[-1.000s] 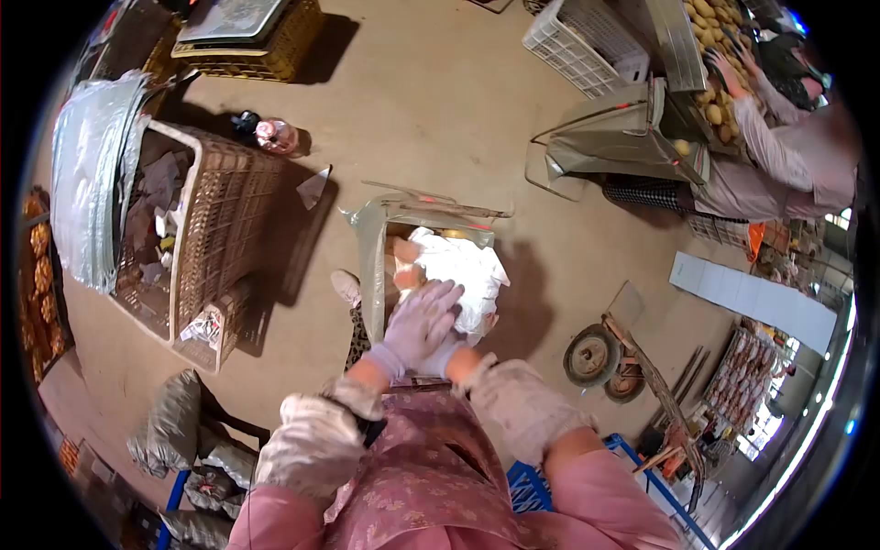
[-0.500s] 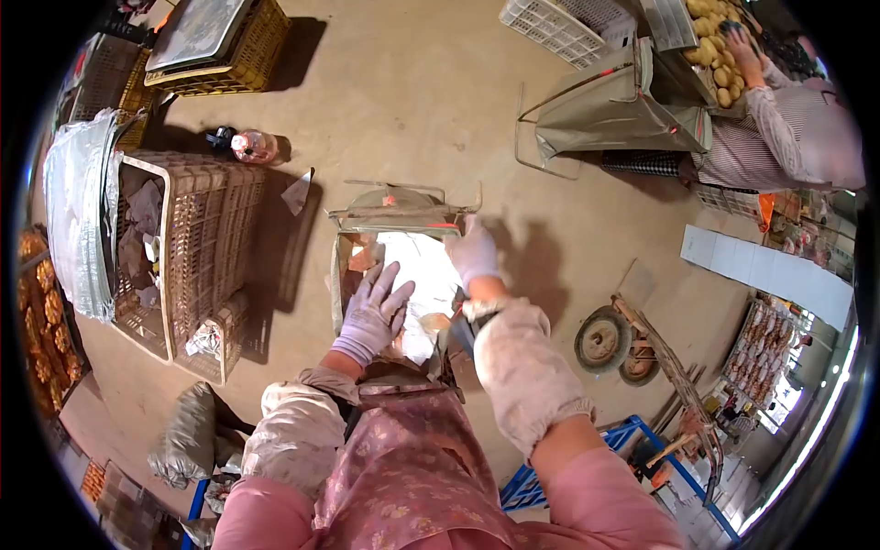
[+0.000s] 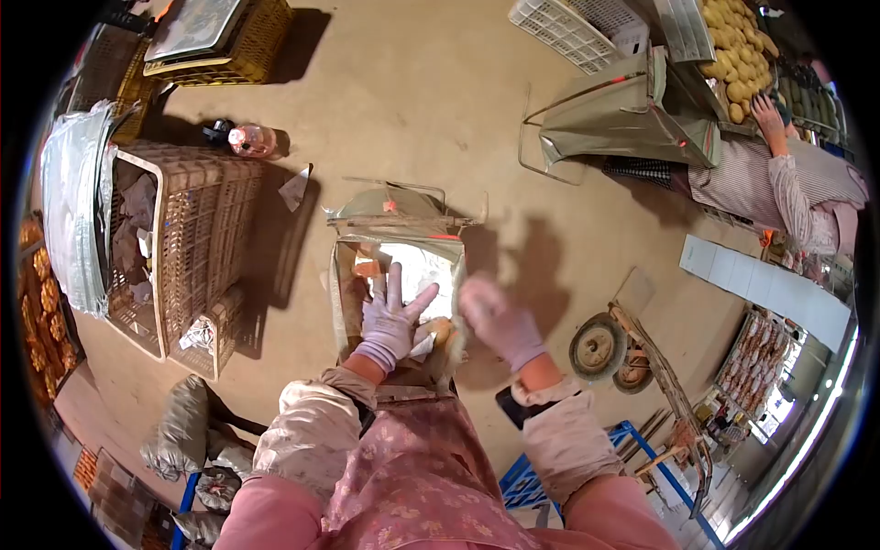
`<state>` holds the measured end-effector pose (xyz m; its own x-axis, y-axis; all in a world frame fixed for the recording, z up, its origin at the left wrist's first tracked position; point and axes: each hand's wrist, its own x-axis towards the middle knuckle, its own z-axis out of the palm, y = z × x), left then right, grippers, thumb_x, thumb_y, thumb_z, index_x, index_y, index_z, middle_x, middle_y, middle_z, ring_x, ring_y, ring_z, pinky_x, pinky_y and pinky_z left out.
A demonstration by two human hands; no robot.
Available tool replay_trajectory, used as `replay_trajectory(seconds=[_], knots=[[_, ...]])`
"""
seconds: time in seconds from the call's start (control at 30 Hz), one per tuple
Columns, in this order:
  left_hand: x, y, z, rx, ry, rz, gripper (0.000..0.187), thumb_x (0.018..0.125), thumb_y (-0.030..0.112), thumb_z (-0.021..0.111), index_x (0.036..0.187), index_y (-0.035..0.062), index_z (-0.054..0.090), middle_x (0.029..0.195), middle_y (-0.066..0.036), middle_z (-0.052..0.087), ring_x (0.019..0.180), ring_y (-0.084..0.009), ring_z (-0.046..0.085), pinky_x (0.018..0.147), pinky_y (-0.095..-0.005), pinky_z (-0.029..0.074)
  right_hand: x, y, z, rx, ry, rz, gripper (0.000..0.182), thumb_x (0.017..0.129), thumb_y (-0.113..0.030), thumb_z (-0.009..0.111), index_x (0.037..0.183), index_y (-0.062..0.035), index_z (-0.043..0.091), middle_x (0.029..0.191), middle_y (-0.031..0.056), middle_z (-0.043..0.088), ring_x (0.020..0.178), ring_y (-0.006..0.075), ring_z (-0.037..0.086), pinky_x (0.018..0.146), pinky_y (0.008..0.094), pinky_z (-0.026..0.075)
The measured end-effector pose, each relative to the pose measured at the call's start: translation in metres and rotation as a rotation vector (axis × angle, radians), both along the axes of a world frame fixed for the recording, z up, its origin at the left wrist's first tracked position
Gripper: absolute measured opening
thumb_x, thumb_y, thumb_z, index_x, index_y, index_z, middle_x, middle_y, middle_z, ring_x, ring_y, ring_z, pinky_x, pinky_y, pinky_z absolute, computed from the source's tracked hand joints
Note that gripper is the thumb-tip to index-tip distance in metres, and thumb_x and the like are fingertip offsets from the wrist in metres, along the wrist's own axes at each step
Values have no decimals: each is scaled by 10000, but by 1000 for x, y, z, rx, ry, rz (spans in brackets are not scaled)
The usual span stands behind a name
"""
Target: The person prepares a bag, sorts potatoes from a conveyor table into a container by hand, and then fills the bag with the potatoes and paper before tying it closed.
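Observation:
My left hand [image 3: 390, 323], in a pale lilac glove, is open with its fingers spread. It lies over the mouth of a grey-green bag [image 3: 346, 293] in front of me. Inside the bag shows a brightly lit white sheet [image 3: 429, 268], along with some orange-brown pieces too small to make out. Just beyond the bag's right edge is my right hand [image 3: 502, 325], gloved likewise, smeared by motion and apparently apart from the bag. A thin metal frame [image 3: 403, 221] stands at the bag's far edge.
Beige plastic crates [image 3: 209, 247] stand left, near a bottle [image 3: 252, 141]. A two-wheeled cart [image 3: 598, 346] lies right. At the upper right, another person [image 3: 756, 183] reaches toward potatoes [image 3: 736, 57] beside a second framed bag [image 3: 605, 119]. A blue metal frame [image 3: 678, 472] is at lower right.
My right hand has left the bag's far right corner and come back toward me, to the right. My left hand has shifted slightly right, its fingers spread wider.

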<state>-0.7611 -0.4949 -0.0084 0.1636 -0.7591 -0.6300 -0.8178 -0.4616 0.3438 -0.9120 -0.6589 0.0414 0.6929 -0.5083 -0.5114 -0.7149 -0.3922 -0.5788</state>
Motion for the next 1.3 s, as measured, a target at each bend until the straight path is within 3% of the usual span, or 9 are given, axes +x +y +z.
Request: replay_trajectory(seconds=[0.13,0.27,0.53,0.67,0.7,0.87,0.97,1.2,1.3], knots=[[-3,7,-11,-71,14,38,794,827,643,685,1538,514,356,1661,-297,131,1411,-555,344,1087,-636,369,76,-81,-8,-741,-301,115,424,874,-337,709,1163,-28,710,1335,135,626,1299,373,542,1160,513,350],[-2,12,-18,-108,44,79,772,825,664,677,1523,508,385,1659,-290,143,1387,-566,364,1072,-633,387,133,-111,13,-373,483,794,458,866,-484,655,1049,-85,783,1163,127,699,1193,339,600,1177,502,302],[-8,30,-28,-217,-45,35,708,851,771,537,1497,496,445,1651,-265,195,1418,-527,358,1106,-750,194,-34,26,78,-268,306,130,174,1011,-287,570,1106,-149,619,924,178,705,853,419,690,732,493,556],[-16,31,-33,-224,-38,76,715,852,765,538,1506,498,424,1647,-268,201,1434,-519,333,1105,-743,202,-166,202,11,438,245,4,408,1085,-236,379,1406,-4,475,1347,281,574,1251,462,552,1060,430,450],[-15,29,-33,-225,-33,76,717,853,760,541,1509,499,419,1648,-269,198,1440,-517,325,1105,-744,201,-105,203,56,548,326,-495,429,1093,-300,390,1381,-5,508,1280,308,595,1237,478,545,1049,436,456],[-6,29,-30,-199,-23,55,722,849,717,586,1513,501,404,1658,-273,157,1466,-510,278,1114,-748,185,-95,165,20,863,650,-465,382,1082,-325,421,1161,-7,619,1100,247,694,1092,377,674,941,457,517],[-1,18,-26,-200,-62,56,734,833,710,612,1509,505,409,1660,-278,146,1453,-528,290,1135,-739,160,-120,183,-19,166,533,810,433,1058,-395,485,1104,17,610,1090,189,721,1038,325,708,888,474,536],[-5,21,-26,-251,-43,95,707,829,695,632,1482,488,454,1645,-303,173,1398,-571,370,1131,-745,172,-89,122,-40,-269,101,-333,614,992,-449,548,1416,-5,523,1301,310,628,1255,433,591,1052,462,467],[-9,20,-11,-117,-88,22,690,868,609,644,1509,481,424,1649,-308,159,1443,-549,326,1147,-735,157,-46,92,-42,447,275,-614,751,959,-531,575,1461,17,469,1391,308,570,1338,401,534,1087,434,434]])
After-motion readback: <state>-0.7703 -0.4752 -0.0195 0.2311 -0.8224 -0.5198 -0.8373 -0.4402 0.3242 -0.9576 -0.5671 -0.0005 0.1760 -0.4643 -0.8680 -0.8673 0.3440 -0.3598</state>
